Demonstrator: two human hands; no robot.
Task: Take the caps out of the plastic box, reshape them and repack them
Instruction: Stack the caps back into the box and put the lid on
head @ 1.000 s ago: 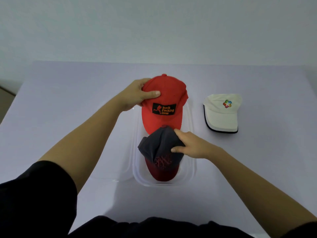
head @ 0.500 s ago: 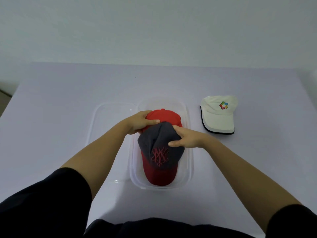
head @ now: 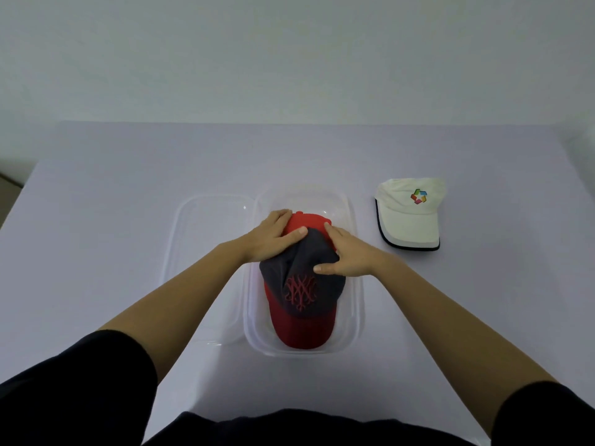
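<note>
Clear rectangular plastic box (head: 355, 317) is seen in the head view at mid-table on the lavender tabletop (head: 112, 220), its clear plastic lid (head: 199, 252) laid flat, touching its left side. Two caps are stacked inside: a dark grey cap with red brim and red embroidered logo (head: 302, 284) on top, brim toward the person; a plain red cap (head: 310, 220) is partly covered at the far end. Left hand (head: 270, 236) is laid over the red cap's crown, fingers only lightly curved, thumb at the grey cap's edge. Right hand (head: 347, 255) is pressed flat on the grey crown, fingers extended, nothing gripped. A white fabric cap with multicoloured logo (head: 409, 217) is set on the table, right of the box, apart from it.
</note>
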